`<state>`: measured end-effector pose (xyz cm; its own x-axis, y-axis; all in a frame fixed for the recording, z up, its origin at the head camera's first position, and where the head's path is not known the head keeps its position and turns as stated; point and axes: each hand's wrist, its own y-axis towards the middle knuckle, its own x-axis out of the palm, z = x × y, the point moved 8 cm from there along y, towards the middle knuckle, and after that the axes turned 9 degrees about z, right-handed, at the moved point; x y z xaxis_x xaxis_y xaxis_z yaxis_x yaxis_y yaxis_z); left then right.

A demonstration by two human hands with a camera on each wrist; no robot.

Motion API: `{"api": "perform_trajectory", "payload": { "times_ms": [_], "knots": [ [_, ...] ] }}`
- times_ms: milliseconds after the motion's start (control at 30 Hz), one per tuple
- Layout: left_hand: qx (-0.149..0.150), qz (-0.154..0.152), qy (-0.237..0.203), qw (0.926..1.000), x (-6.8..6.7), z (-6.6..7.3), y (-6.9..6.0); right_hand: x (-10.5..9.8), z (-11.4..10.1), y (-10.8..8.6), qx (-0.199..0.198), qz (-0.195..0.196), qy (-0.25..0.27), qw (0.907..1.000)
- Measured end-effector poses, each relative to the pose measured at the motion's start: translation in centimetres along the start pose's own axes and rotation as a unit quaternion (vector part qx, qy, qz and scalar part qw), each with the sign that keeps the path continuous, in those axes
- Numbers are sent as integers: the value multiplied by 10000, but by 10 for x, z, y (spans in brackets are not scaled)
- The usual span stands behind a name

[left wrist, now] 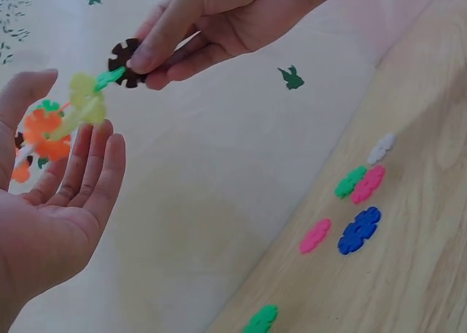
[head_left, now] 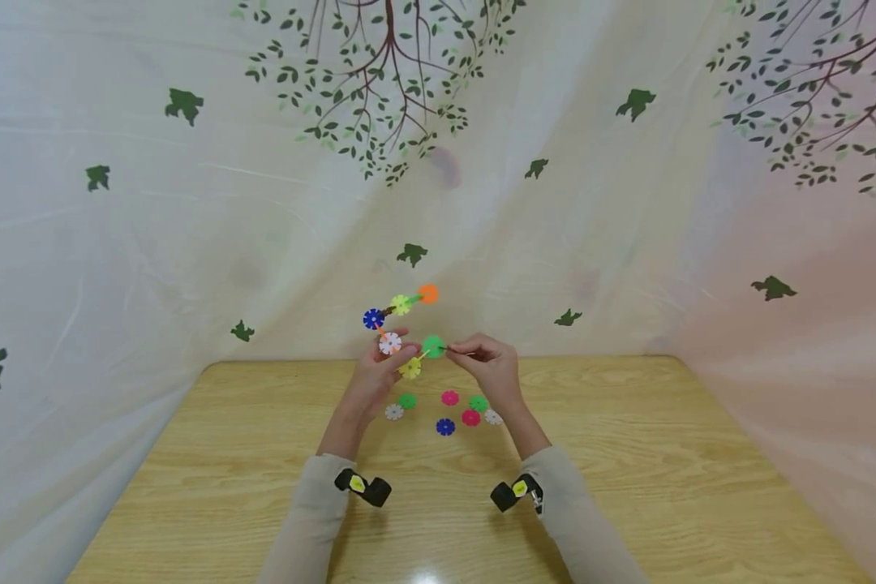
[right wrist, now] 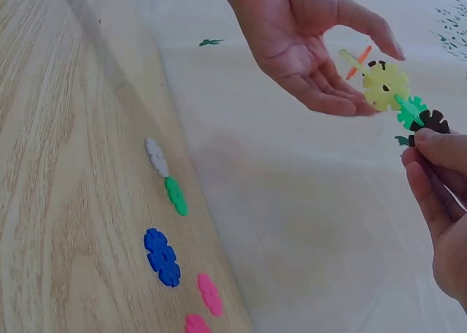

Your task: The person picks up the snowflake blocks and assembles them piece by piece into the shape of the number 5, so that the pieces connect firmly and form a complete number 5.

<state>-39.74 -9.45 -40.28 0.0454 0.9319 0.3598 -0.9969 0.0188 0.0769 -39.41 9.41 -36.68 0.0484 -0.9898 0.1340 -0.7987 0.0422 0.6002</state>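
Observation:
A chain of interlocking flower-shaped plastic discs (head_left: 373,319) in blue, white, orange, yellow and green is held above the table. My left hand (head_left: 376,376) is around its middle; in the left wrist view the thumb and the fairly straight fingers (left wrist: 102,169) stand apart with the chain between them. My right hand (head_left: 498,371) pinches a black disc (left wrist: 125,61) between thumb and fingertips, at the chain's near end. That black disc meets the green disc (head_left: 433,347), which joins a yellow disc (right wrist: 385,86). How deep the slots sit together I cannot tell.
Loose discs lie on the wooden table (head_left: 226,454) below the hands: a blue disc (head_left: 445,427), pink discs (head_left: 470,418), green discs (head_left: 407,401) and white discs (head_left: 394,412). A pale curtain (head_left: 285,243) with leaf prints hangs behind the table's far edge.

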Motion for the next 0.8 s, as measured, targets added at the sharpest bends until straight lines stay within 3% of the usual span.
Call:
{"api": "perform_trajectory", "payload": {
  "times_ms": [133, 233, 533, 633, 800],
  "knots": [
    [30, 170, -259, 9995, -11, 7, 2, -4, -1, -1, 110, -109, -81, 9998],
    [63, 181, -194, 9996, -19, 11, 2, -5, -2, -2, 142, -311, -177, 9993],
    [-171, -123, 849, 9962, -40, 2, -3, -11, 0, -11, 261, -963, -650, 9929],
    [-216, -466, 1429, 9884, -45, 0, -7, -12, 2, -17, 370, -1235, -859, 9879],
    [-283, -1098, 2428, 9634, -52, -4, -18, -12, 9, -30, 687, -1715, -1120, 9764]
  ]
}}
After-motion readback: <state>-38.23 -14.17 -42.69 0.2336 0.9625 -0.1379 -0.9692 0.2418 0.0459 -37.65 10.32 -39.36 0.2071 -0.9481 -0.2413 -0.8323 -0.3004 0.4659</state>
